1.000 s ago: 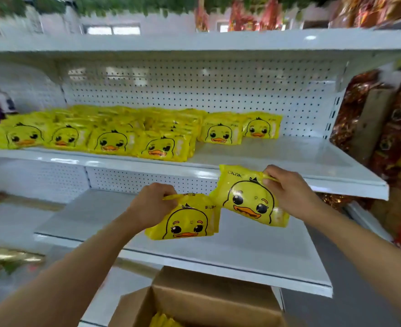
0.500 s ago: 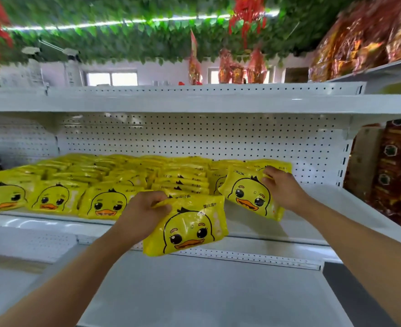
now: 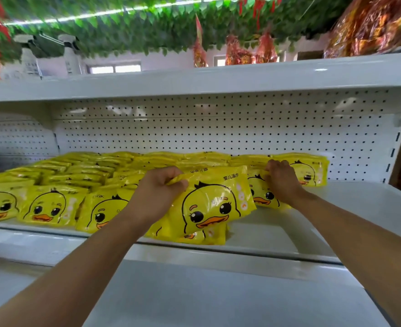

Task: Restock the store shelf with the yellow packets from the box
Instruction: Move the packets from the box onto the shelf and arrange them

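At the middle shelf [image 3: 277, 234] both hands reach in over its front edge. The left hand [image 3: 158, 197] pinches the top edge of a yellow duck packet [image 3: 209, 204], fingers curled round it, holding it tilted above another packet at the shelf front. The right hand [image 3: 282, 179] grips a second yellow packet [image 3: 260, 194] farther back, just beside a standing packet [image 3: 310, 171] near the pegboard back wall [image 3: 218, 131]. Rows of yellow packets [image 3: 76, 180] fill the shelf's left and centre; its right end is bare white metal. A lower shelf [image 3: 218, 296] juts out beneath the forearms. Overhead, an upper shelf [image 3: 194, 79] caps the bay, with green leaf garlands [image 3: 124, 27] hanging from the ceiling. Red-gold packages [image 3: 371, 24] crowd the right.
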